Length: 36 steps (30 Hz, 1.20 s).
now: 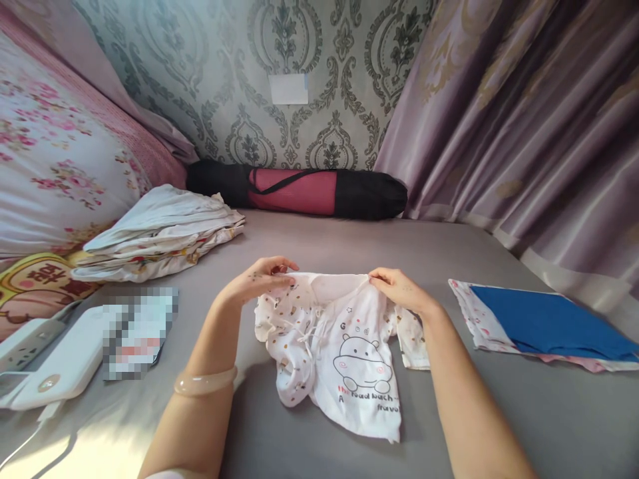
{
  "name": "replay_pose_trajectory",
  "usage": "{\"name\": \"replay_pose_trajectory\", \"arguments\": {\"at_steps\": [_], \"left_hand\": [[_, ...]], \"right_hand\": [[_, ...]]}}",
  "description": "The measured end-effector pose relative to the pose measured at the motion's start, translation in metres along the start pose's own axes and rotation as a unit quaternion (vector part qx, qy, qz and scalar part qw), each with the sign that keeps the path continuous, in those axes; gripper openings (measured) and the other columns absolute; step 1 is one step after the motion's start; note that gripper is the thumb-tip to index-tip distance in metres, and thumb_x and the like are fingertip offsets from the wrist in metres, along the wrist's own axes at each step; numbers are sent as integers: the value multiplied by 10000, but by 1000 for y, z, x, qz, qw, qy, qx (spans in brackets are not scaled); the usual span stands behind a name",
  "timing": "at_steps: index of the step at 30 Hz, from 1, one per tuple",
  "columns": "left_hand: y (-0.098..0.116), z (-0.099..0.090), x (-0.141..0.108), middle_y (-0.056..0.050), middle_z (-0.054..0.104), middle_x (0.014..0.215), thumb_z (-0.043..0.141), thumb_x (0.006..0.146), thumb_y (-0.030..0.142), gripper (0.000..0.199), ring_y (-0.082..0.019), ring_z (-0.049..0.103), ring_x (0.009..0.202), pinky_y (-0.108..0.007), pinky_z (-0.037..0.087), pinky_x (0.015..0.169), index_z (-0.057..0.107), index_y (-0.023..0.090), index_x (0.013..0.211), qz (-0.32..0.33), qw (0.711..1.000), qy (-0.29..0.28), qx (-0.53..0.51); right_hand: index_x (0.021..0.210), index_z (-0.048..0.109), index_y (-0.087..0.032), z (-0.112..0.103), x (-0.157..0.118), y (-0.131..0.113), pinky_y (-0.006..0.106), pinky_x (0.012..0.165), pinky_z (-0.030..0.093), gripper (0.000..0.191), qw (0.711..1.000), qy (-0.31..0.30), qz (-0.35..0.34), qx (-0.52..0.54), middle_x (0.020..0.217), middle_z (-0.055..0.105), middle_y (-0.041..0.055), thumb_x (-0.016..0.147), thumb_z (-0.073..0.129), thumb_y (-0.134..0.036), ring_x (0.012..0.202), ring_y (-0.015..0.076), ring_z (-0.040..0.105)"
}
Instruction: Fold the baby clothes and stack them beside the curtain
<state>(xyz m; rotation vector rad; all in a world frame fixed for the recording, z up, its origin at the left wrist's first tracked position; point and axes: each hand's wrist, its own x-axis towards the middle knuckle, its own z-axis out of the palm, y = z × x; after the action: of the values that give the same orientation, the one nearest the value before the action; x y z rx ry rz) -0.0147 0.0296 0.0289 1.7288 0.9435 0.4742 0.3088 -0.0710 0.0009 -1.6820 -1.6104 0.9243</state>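
Observation:
A small white baby top (357,352) with a hippo drawing, lettering and spotted sleeves hangs or rests at the middle of the grey sheet, its lower edge towards me. My left hand (264,276) is closed on its upper left shoulder, thumb and fingers around the cloth. At the upper right shoulder, near the neckline, my right hand (397,286) pinches the fabric. The left side of the top is bunched around a tied string. One spotted sleeve hangs beside my right forearm.
Folded cloths (164,233) are piled at the left, near a white power bank (74,359), a power strip (30,342) and a pixelated object (142,332). Folded clothes with a blue piece (549,322) lie right. A black-and-red long bag (294,191) lies along the wall.

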Motion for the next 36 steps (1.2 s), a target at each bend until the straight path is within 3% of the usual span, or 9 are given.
{"name": "replay_pose_trajectory", "arguments": {"at_steps": [10, 17, 20, 25, 27, 30, 32, 34, 36], "left_hand": [[23, 13, -6, 58, 405, 570, 686, 707, 524, 447, -86, 390, 494, -208, 295, 447, 694, 193, 1006, 28, 999, -27, 14], [41, 10, -11, 34, 420, 538, 581, 792, 564, 411, -82, 371, 483, -202, 227, 429, 635, 168, 698, 84, 992, 20, 97], [64, 2, -7, 15, 469, 583, 558, 813, 529, 384, -101, 425, 523, -211, 299, 462, 657, 170, 717, 144, 970, 104, 164], [109, -5, -21, -50, 589, 819, 549, 834, 442, 305, -164, 537, 789, -252, 435, 670, 719, 191, 873, 316, 864, 325, 219], [117, -13, -36, -46, 592, 759, 587, 807, 454, 305, -170, 547, 750, -263, 437, 637, 726, 185, 849, 303, 892, 269, 203], [115, -33, -52, -38, 582, 622, 664, 722, 493, 330, -166, 550, 602, -270, 417, 528, 720, 168, 732, 217, 960, 130, 125], [113, -42, -51, -38, 585, 577, 694, 667, 508, 344, -160, 538, 539, -268, 398, 480, 715, 165, 684, 170, 976, 100, 90], [113, -42, -42, -22, 570, 538, 721, 620, 497, 332, -145, 517, 512, -247, 367, 453, 714, 167, 649, 144, 975, 94, 139], [117, -34, -31, -3, 551, 520, 717, 623, 483, 318, -130, 509, 528, -222, 341, 451, 718, 166, 653, 157, 953, 156, 209]], "right_hand": [[933, 662, -160, -8, -10, -18, 301, 788, 461, 311, 999, 9, -24, 40, 899, 684, 41, 825, 550, -429, 843, 175, 615], [879, 655, -167, -18, -16, -38, 296, 759, 460, 266, 996, 51, -76, -15, 853, 684, 36, 842, 532, -400, 795, 168, 610], [903, 670, -186, -23, -13, -58, 292, 771, 450, 257, 977, 149, -115, -105, 876, 696, 40, 877, 500, -377, 829, 185, 619], [1021, 678, -222, -31, -28, -110, 315, 859, 426, 266, 901, 350, -201, -158, 1041, 691, 71, 925, 477, -368, 978, 224, 614], [1012, 686, -223, -39, -43, -124, 317, 834, 443, 277, 916, 315, -213, -128, 1007, 696, 60, 913, 505, -409, 951, 219, 618], [976, 703, -198, -56, -62, -131, 305, 726, 483, 353, 978, 87, -185, -45, 871, 703, 39, 824, 615, -504, 805, 192, 631], [950, 710, -188, -64, -66, -132, 303, 696, 493, 398, 986, -10, -165, -3, 850, 704, 35, 768, 662, -539, 769, 183, 629], [910, 716, -197, -67, -61, -132, 302, 714, 488, 363, 985, 33, -166, -16, 859, 704, 33, 770, 664, -527, 789, 183, 628], [876, 721, -210, -63, -53, -134, 298, 740, 472, 295, 970, 148, -178, -71, 853, 700, 27, 802, 643, -485, 823, 187, 623]]}}
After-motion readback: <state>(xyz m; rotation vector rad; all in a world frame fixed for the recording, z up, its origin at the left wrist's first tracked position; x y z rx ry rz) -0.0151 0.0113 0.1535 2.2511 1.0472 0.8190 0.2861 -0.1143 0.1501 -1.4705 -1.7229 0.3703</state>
